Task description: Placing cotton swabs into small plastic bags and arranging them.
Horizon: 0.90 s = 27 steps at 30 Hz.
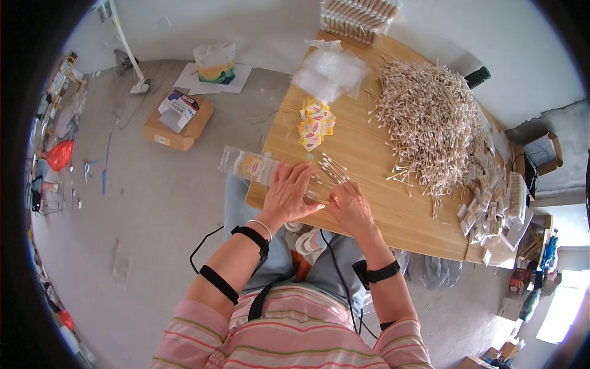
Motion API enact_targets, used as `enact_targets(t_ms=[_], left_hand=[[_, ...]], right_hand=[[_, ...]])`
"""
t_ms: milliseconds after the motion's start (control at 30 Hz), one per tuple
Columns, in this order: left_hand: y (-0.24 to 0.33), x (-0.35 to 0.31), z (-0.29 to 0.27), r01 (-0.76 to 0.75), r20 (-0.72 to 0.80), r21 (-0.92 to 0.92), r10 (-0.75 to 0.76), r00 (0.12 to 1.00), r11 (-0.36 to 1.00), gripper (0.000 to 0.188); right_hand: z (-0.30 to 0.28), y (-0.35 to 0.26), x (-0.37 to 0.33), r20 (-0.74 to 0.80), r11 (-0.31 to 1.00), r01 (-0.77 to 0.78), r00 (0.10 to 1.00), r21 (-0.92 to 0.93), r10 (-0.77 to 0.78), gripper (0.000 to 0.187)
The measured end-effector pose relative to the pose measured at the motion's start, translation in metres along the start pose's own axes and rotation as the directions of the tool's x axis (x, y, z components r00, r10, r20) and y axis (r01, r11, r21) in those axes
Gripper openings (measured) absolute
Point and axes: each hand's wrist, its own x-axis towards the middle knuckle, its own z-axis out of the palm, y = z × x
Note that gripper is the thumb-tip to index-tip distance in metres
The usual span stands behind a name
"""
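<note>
My left hand (287,192) lies over a clear plastic bag (227,161) at the table's near left edge, thumb apart from the bent fingers and film showing between them. A yellow printed card (252,166) shows through the bag to the left of that hand. My right hand (351,208) is closed just to its right, with its fingertips turned under. Several cotton swabs (332,167) fan out from beside its fingers, white tips pointing away from me. What lies inside the right fist is partly hidden. Beyond my left hand is a pile of yellow cards (316,125).
A large heap of loose cotton swabs (427,120) covers the table's right side. Small filled packs (485,206) crowd the right corner. Clear bags (332,71) and a bundle of packed swabs (356,19) lie farther back. A cardboard box (178,132) sits on the floor at left.
</note>
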Motion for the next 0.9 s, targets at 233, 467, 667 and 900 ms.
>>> enact_targets(t_ms=[233, 467, 667, 900], left_hand=[[-0.001, 0.0, 0.002, -0.011, -0.049, -0.005, 0.011, 0.999, 1.0, 0.074], [-0.001, 0.0, 0.005, -0.011, -0.025, 0.039, 0.012, 1.0, 0.999, 0.071], [-0.002, -0.001, 0.004, -0.03, -0.062, 0.042, 0.033, 0.998, 0.999, 0.07], [0.0, 0.0, 0.004, -0.031, -0.055, 0.028, 0.032, 0.998, 0.999, 0.069]], right_hand=[[-0.008, 0.013, 0.003, 0.012, 0.976, -0.148, 0.989, 0.158, 0.148, 0.022], [0.017, 0.01, -0.001, -0.045, 1.0, -0.009, 0.999, -0.011, 0.009, 0.024], [0.005, 0.009, 0.013, -0.172, 0.996, -0.067, 0.982, 0.052, 0.075, 0.02], [0.017, 0.011, 0.01, -0.16, 0.998, -0.033, 0.986, 0.061, 0.043, 0.013]])
